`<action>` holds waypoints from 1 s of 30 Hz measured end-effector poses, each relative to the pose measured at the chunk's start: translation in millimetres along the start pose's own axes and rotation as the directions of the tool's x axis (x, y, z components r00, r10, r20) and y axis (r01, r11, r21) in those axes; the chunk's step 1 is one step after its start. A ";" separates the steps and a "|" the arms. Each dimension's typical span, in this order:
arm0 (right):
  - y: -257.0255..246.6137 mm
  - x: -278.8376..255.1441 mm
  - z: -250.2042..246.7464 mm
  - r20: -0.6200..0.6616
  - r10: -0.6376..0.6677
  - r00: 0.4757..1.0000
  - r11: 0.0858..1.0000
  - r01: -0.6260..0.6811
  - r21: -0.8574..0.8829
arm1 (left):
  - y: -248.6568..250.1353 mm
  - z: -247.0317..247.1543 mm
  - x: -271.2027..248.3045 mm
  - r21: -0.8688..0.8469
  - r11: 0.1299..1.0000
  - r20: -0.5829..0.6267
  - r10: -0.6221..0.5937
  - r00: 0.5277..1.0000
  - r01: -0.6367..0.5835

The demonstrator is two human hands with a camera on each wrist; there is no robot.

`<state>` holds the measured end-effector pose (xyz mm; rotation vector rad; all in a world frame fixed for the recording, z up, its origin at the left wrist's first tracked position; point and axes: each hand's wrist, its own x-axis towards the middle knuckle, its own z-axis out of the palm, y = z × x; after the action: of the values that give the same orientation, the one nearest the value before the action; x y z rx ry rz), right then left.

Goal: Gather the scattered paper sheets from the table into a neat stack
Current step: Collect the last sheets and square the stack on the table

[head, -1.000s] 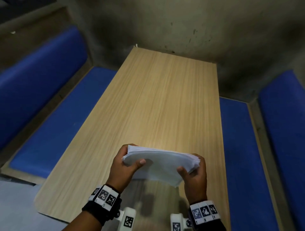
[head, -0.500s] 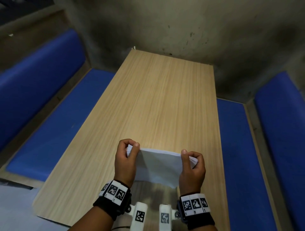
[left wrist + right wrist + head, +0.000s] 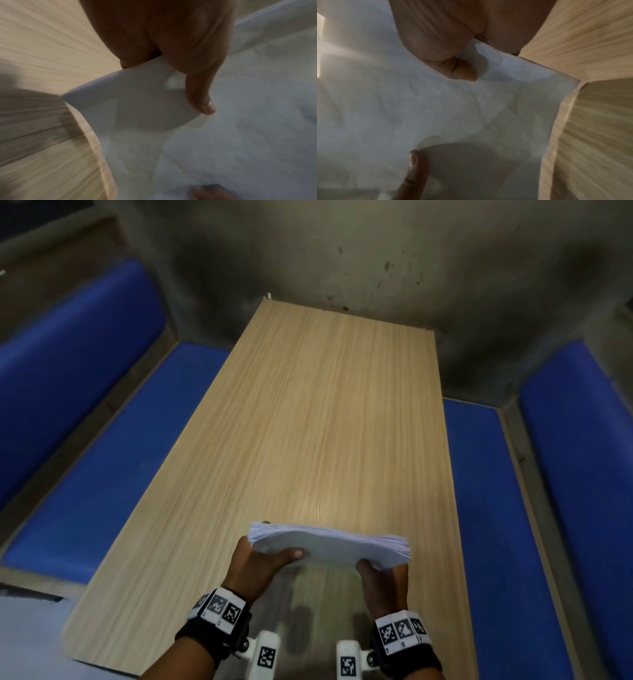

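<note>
Head view: my left hand (image 3: 255, 568) and right hand (image 3: 385, 583) each grip an end of the paper stack (image 3: 329, 546), held above the table (image 3: 308, 412) near edge; tap the edges square, thumbs light, lower flat.

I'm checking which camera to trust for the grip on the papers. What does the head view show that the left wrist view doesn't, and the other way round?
Only the head view shows the right hand gripping the stack's other end, the blue benches on either side, and the whole table with no loose sheets on it. Only the left wrist view shows, close up, the left hand's thumb pressing on the near face of the sheets. Both show the left hand holding the paper stack above the wooden top.
</note>
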<state>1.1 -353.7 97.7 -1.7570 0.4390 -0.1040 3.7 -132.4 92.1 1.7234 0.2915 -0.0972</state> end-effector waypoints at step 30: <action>78.0 28.0 37.0 0.039 0.482 0.875 0.836 -0.445 -0.322 | -72.3 5.9 55.8 0.323 0.867 0.032 -0.410 0.911 0.379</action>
<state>19.8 -342.4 9.7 -1.8914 0.8181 0.4381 40.1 -119.9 9.1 1.9406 0.5791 -0.5570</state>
